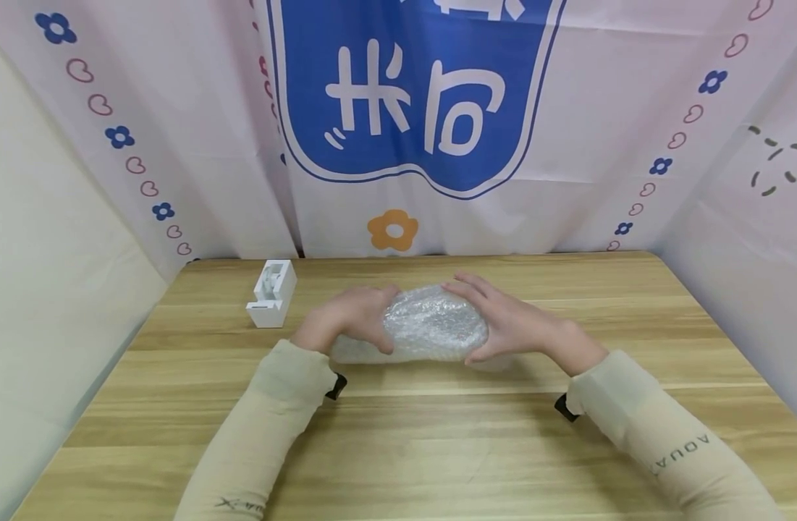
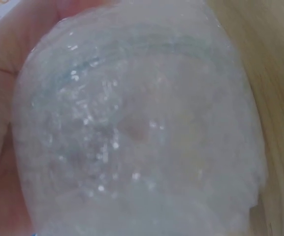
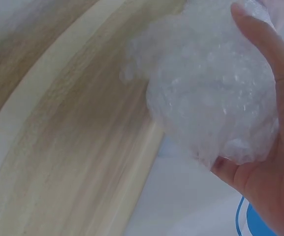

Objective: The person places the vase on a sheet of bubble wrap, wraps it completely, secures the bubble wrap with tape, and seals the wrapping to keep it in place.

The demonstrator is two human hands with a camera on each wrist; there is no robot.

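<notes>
A bundle of clear bubble wrap [image 1: 431, 324] is held between both hands, close over the middle of the table. My left hand [image 1: 361, 317] grips its left end, and my right hand [image 1: 512, 318] curls round the right end with thumb and fingers spread. Through the layers of the wrap [image 2: 142, 123] in the left wrist view, a faint bluish-green curved line shows; the wrapped object itself is hidden. A loose flap of wrap [image 3: 142, 54] sticks out from the bundle in the right wrist view.
A white tape dispenser [image 1: 271, 293] stands on the wooden table [image 1: 437, 441], at the back left. Behind the table hangs a white cloth [image 1: 567, 210] with a blue printed emblem, and pale panels flank both sides.
</notes>
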